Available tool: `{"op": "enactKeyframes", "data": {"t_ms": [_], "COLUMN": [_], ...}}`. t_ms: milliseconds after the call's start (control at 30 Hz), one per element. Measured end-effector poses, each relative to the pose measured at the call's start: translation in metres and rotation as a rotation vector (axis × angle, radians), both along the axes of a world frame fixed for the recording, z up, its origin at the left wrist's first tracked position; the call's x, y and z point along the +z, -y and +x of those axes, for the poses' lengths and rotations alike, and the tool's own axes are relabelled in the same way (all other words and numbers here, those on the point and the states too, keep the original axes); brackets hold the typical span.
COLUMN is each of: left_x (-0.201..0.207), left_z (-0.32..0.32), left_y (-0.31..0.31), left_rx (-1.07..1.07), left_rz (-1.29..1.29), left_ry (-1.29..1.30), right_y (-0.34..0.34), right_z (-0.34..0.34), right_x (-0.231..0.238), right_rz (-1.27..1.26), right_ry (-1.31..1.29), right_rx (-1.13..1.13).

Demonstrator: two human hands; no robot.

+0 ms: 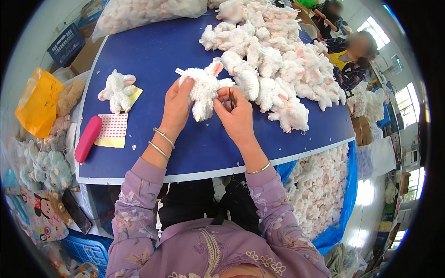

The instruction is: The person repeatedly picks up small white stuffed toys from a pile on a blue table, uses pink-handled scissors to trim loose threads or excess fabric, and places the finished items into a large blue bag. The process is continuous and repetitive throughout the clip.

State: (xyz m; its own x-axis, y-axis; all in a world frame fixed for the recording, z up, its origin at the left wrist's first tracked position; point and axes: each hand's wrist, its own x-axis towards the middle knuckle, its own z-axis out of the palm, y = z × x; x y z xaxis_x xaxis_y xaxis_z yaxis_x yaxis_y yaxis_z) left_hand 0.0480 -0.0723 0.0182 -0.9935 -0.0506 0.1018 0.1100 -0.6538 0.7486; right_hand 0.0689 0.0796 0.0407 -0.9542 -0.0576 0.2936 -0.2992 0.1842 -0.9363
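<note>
Over the blue table, a fluffy white plush lamb (200,88) with pink inner ears and a white tag is between my hands. My left hand (177,103) is closed on its left side, thumb on top. My right hand (238,116) has fingertips at the toy's lower right side. Slim dark thread snips (231,99) are tucked in the fingers of that hand; the blades are partly hidden. Just beyond lies a large pile of matching plush lambs (273,60). A single plush lamb (117,90) lies to the left, partly on yellow paper.
A pink case (88,139) and a sheet of small red-printed labels (112,129) lie at the table's left edge. Far left stands a filled clear bag (148,16). A blue-lined container of plush toys (320,190) sits below the right edge. People (354,55) work at the far right.
</note>
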Motion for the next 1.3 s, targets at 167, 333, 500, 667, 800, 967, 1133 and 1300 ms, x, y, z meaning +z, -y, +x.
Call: {"op": "enactKeyframes", "data": {"t_ms": [167,333,500,667,800,967,1133,1300], "left_x": [0.000,0.001,0.005,0.009,0.006,0.008,0.012,0.015], "left_z": [0.001,0.002,0.003,0.007,0.005,0.004,0.005,0.007], "left_y": [-0.001,-0.002,-0.004,-0.005,-0.005,-0.002,-0.002,-0.005], "left_rx": [0.014,-0.005,-0.030,-0.058,-0.074,-0.053,-0.045,-0.062], "left_rz": [-0.088,-0.087,-0.044,-0.015,0.025,0.038,0.011,-0.088], "left_ry": [0.004,-0.001,0.035,0.045,0.018,0.021,0.018,0.061], "right_y": [0.001,-0.004,-0.018,-0.020,-0.020,-0.025,-0.024,-0.010], "right_z": [-0.005,-0.006,-0.005,-0.002,-0.003,0.000,0.011,0.014], "right_x": [-0.006,-0.009,-0.008,-0.007,-0.005,0.000,0.002,0.019], "right_rz": [-0.040,-0.274,-0.556,-0.664,-0.670,-0.520,-0.257,-0.169], "right_ry": [-0.036,-0.031,0.166,0.223,0.225,0.190,0.062,-0.164], "right_rx": [-0.030,0.086,0.272,0.297,0.269,0.137,-0.022,-0.180]}}
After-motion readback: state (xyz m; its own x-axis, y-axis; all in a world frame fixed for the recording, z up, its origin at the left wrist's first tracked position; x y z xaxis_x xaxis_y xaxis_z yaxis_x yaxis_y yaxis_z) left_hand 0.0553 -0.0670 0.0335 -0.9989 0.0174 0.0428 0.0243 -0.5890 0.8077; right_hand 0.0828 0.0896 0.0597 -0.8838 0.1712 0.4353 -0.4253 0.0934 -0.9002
